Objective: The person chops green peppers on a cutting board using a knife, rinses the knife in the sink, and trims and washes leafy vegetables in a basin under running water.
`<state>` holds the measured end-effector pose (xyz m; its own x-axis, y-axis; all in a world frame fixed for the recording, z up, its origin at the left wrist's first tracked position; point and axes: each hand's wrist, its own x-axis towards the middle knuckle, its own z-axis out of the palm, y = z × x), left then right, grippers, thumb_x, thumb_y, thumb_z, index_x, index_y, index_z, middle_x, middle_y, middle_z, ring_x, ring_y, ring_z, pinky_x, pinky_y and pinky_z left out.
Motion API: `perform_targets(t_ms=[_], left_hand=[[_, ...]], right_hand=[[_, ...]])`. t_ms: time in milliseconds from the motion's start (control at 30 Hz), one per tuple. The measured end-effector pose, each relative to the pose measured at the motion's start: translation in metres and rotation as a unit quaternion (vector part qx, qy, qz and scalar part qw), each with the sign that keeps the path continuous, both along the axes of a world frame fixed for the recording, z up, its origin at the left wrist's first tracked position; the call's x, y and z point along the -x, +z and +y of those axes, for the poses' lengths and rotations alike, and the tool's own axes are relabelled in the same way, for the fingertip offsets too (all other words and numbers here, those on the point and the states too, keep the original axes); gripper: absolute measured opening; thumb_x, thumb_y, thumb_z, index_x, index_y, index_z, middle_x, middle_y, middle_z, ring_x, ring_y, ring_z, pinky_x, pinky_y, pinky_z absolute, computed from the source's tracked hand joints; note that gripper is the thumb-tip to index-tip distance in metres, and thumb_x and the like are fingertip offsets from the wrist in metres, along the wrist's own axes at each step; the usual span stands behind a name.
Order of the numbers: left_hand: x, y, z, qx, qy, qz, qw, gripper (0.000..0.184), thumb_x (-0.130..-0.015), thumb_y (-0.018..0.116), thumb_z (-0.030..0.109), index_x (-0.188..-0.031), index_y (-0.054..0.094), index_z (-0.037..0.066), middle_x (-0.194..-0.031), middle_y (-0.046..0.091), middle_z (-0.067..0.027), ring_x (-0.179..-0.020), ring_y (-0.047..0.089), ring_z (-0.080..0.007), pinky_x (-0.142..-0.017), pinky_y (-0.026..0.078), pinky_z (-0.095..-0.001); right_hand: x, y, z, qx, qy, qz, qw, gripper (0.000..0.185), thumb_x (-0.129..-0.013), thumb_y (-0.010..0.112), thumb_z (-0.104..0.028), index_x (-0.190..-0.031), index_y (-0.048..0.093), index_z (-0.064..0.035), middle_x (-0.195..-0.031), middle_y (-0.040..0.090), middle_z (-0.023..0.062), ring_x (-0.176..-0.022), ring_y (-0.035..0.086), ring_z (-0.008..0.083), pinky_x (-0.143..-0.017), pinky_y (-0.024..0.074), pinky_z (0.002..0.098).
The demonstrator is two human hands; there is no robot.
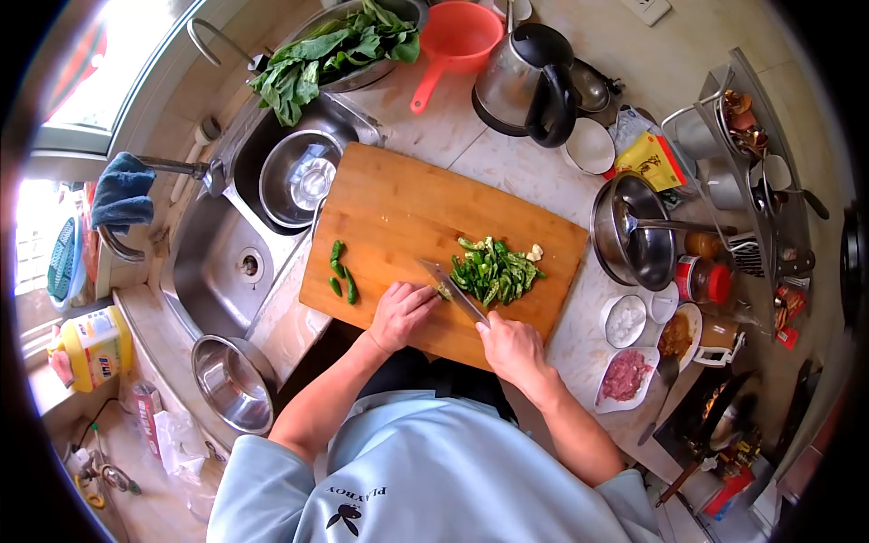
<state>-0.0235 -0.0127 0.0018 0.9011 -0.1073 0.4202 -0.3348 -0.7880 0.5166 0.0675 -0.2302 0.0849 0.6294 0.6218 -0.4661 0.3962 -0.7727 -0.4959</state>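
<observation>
A wooden cutting board [407, 195] lies across the counter. My right hand [511, 346] is wrapped round the handle of a knife [460, 294], whose blade points up and left over the board. Close to the blade's left side, my left hand [402, 313] has its fingers curled together on a piece of green pepper [444, 291], mostly hidden by the fingers and blade. Chopped green pepper [493, 271] is heaped right of the knife, with pale garlic pieces [535, 252] at its edge. Several whole green peppers [350, 284] lie at the board's left.
Left of the board is a sink [213, 271] with a metal bowl [299, 176]. Leafy greens [339, 54] and a kettle [520, 81] stand behind. At the right are steel bowls [615, 231], a dish of raw meat [626, 376] and a bowl of white powder [625, 320].
</observation>
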Motion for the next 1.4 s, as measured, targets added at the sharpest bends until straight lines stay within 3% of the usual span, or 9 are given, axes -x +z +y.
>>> perform_targets(t_ms=[233,367,633,833,1000,1133,1200,1333,1400], left_hand=[[0.009,0.004,-0.006,0.006,0.031,0.001,0.999,0.032,-0.069,0.070,0.005,-0.101,0.068,0.002,-0.104,0.064,-0.0096,-0.085,0.062,-0.0240,-0.069,0.047,-0.0353],[0.011,0.000,-0.005,0.000,0.016,0.003,1.000,0.033,-0.067,0.070,0.001,-0.100,0.069,0.002,-0.104,0.064,-0.0098,-0.086,0.063,-0.0259,-0.070,0.049,-0.0357],[0.014,-0.006,-0.001,-0.010,0.004,0.009,1.000,0.030,-0.071,0.062,0.008,-0.100,0.068,-0.001,-0.109,0.063,-0.0121,-0.091,0.062,-0.0250,-0.073,0.049,-0.0351],[0.015,-0.008,-0.005,-0.008,-0.005,0.006,1.000,0.031,-0.073,0.060,0.010,-0.100,0.067,-0.002,-0.112,0.062,-0.0125,-0.093,0.061,-0.0251,-0.075,0.049,-0.0353],[0.014,0.012,0.004,-0.041,0.016,0.044,0.998,0.031,-0.077,0.061,0.013,-0.106,0.067,0.002,-0.112,0.061,-0.0129,-0.093,0.060,-0.0260,-0.079,0.047,-0.0363],[0.040,0.041,0.024,-0.030,0.337,0.050,0.940,0.027,-0.077,0.074,0.012,-0.103,0.068,0.004,-0.099,0.066,-0.0133,-0.085,0.062,-0.0296,-0.073,0.049,-0.0389],[0.052,0.049,0.038,-0.050,0.408,0.091,0.907,0.027,-0.073,0.077,0.009,-0.098,0.068,0.003,-0.094,0.067,-0.0130,-0.080,0.063,-0.0318,-0.070,0.052,-0.0392],[0.057,0.033,0.029,-0.037,0.328,0.131,0.935,0.024,-0.074,0.074,0.003,-0.097,0.068,0.003,-0.095,0.067,-0.0131,-0.082,0.063,-0.0317,-0.072,0.052,-0.0395],[0.050,0.025,0.021,-0.052,0.197,0.131,0.970,0.035,-0.071,0.068,0.004,-0.106,0.067,0.002,-0.107,0.065,-0.0111,-0.088,0.060,-0.0282,-0.076,0.050,-0.0381]], right_hand=[[0.013,-0.001,-0.008,-0.025,-0.037,0.007,0.999,0.028,-0.099,0.050,-0.025,-0.086,0.057,-0.0014,-0.068,0.064,0.0235,-0.066,0.064,0.0437,-0.061,0.0503,0.0533],[0.013,0.006,-0.012,-0.029,0.000,-0.021,0.999,0.027,-0.098,0.051,-0.026,-0.085,0.056,-0.0025,-0.071,0.065,0.0209,-0.067,0.065,0.0420,-0.061,0.0509,0.0520],[0.007,0.025,-0.023,0.006,0.062,-0.036,0.997,0.024,-0.097,0.053,-0.025,-0.085,0.055,-0.0040,-0.071,0.066,0.0170,-0.068,0.065,0.0397,-0.060,0.0515,0.0508],[0.008,0.007,-0.005,0.047,0.071,-0.026,0.996,0.025,-0.097,0.053,-0.025,-0.084,0.056,-0.0038,-0.071,0.066,0.0195,-0.069,0.066,0.0403,-0.061,0.0512,0.0518],[0.010,-0.002,-0.012,-0.016,-0.009,-0.020,1.000,0.027,-0.098,0.052,-0.025,-0.086,0.056,-0.0018,-0.073,0.065,0.0230,-0.070,0.064,0.0438,-0.061,0.0501,0.0521],[0.024,0.013,-0.005,-0.030,-0.031,0.008,0.999,0.029,-0.098,0.051,-0.027,-0.085,0.056,-0.0020,-0.072,0.065,0.0240,-0.070,0.064,0.0452,-0.063,0.0497,0.0534],[0.029,0.011,0.001,-0.001,0.009,0.024,1.000,0.030,-0.098,0.052,-0.029,-0.085,0.055,-0.0020,-0.072,0.064,0.0244,-0.070,0.064,0.0454,-0.064,0.0496,0.0542],[0.023,-0.003,0.001,-0.008,-0.009,0.022,1.000,0.031,-0.097,0.052,-0.029,-0.084,0.056,-0.0019,-0.073,0.065,0.0248,-0.071,0.063,0.0461,-0.065,0.0496,0.0548],[0.018,-0.001,-0.005,-0.016,-0.040,0.003,0.999,0.029,-0.098,0.052,-0.027,-0.083,0.055,-0.0016,-0.073,0.065,0.0247,-0.072,0.063,0.0464,-0.065,0.0490,0.0548]])
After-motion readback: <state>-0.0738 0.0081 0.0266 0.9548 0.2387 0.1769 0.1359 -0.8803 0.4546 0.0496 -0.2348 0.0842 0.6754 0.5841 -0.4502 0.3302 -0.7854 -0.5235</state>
